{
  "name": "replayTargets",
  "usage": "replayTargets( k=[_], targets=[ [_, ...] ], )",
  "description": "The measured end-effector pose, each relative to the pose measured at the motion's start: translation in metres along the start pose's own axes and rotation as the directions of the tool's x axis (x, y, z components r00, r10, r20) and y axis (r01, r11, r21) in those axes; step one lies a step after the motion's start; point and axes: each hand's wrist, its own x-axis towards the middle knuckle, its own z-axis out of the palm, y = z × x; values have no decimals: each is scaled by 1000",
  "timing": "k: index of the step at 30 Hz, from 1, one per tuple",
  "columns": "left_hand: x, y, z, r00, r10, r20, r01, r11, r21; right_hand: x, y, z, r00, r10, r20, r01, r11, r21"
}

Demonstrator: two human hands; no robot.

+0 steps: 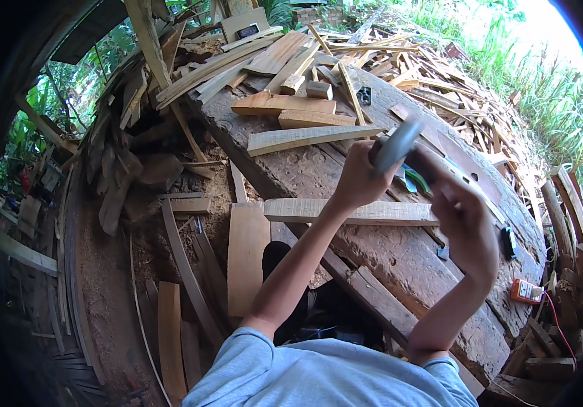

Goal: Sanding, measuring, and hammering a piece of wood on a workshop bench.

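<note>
My left hand [363, 178] is raised over the workbench, its fingers curled round something dark and mostly hidden. Right against it is a grey, smooth-looking piece [400, 144], smeared by motion, whose kind I cannot make out. A brown shape [427, 166] runs from this piece toward my right hand [466, 217]. That hand is blurred, with the fingers bent in; what they hold is unclear. Below both hands a pale sawn wooden bar [352, 211] lies across the bench, passing under my left forearm. A green-and-black object [415, 180] shows between the hands on the bench.
The worn dark workbench [400, 254] carries wood offcuts [281, 104] and a long pale board [312, 138]. An orange-and-white power socket [528, 292] with a red cord sits at its right edge. Scrap wood [434, 88] is heaped beyond; planks [171, 339] stand at the left.
</note>
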Motion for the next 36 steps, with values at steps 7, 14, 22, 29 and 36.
replayTargets(
  k=[7,14,22,29,36],
  targets=[
    [6,-5,1,999,-11,-31,10,999,-40,-12,-11,-10,968,209,-136,-146,917,370],
    [1,-11,9,999,11,-31,-12,1000,-26,4,-2,-6,947,309,90,-312,950,26],
    [-1,-13,-6,957,-25,289,149,897,-416,23,-1,41,961,-54,-270,202,805,558],
    [-37,3,-16,963,33,266,33,970,-241,32,10,80,955,73,-287,137,752,645],
    [-74,54,-43,982,-92,166,108,990,-87,30,6,104,937,120,-327,118,774,622]
  ],
)
